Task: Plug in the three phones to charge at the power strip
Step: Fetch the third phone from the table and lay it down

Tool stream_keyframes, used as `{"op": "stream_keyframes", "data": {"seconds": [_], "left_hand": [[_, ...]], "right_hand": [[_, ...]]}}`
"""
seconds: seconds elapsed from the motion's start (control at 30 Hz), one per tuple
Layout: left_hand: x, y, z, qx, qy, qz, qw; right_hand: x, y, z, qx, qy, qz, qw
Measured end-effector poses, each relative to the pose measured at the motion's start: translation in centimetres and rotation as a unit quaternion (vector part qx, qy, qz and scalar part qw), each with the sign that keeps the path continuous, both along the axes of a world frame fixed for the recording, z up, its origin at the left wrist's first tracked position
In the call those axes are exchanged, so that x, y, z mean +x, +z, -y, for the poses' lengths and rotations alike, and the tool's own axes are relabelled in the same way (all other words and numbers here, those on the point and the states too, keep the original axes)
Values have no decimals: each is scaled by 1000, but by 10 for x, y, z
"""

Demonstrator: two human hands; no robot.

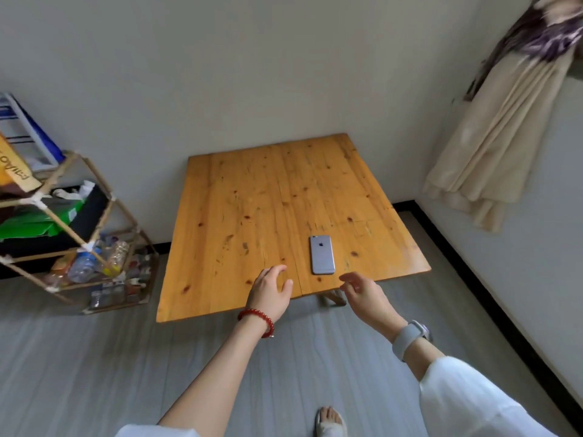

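Note:
One grey phone (322, 254) lies face down on the wooden table (252, 209), near its front edge. My left hand (271, 290), with a red bead bracelet on the wrist, hovers over the front edge just left of the phone, fingers loosely curled and holding nothing. My right hand (362, 294), with a grey watch on the wrist, hangs just below and right of the phone, fingers relaxed and empty. Neither hand touches the phone. No power strip, cable or other phone is in view.
A wooden shelf rack (79, 234) with bottles, bags and boxes stands on the floor at the left. Beige cloth (492, 146) hangs on the right wall. The table stands against the back wall on a grey floor. My foot (329, 421) shows at the bottom.

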State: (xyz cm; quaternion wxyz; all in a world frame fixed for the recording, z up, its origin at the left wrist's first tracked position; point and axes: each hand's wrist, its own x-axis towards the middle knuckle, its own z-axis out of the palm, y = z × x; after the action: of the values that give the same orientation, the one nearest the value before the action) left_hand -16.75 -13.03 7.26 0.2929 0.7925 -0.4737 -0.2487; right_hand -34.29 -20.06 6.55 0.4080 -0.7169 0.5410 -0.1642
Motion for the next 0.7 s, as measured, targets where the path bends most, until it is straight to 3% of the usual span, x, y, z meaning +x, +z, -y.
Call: {"op": "stream_keyframes", "data": {"seconds": [0.4,0.5,0.7], "left_hand": [[77,-114,129,191,-19,-17,981],[101,-138,162,219,-88,47,971],[136,-171,200,277,-249,165,913]], "right_hand": [[80,-112,132,126,-97,-139,977],[102,-130,153,137,-134,-185,964],[143,-148,168,172,-204,-289,919]]}}
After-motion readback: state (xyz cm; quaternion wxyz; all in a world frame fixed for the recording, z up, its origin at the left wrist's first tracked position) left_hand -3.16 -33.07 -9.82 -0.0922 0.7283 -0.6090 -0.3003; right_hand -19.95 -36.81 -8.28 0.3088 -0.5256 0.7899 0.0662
